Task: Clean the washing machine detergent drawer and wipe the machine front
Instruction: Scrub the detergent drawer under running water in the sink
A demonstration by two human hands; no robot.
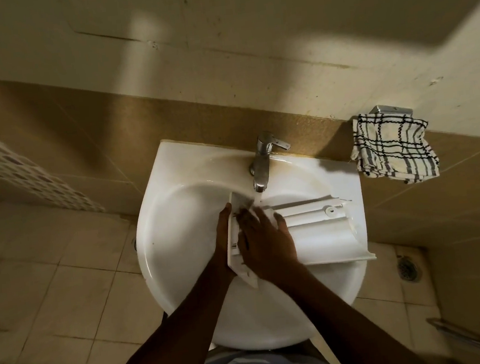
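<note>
Head view: drawer lies across the sink, upside down, front panel at left, right end resting on the sink rim so runoff stays in the bowl. Tap is running, and the water lands on the drawer's far left corner to rinse it. Left hand grips the front panel, steadying it. Right hand is spread flat on the drawer, likely scrubbing; can't tell whether a rag is under it. Checked cloth hangs far right, probably for wiping the machine front later.
</note>
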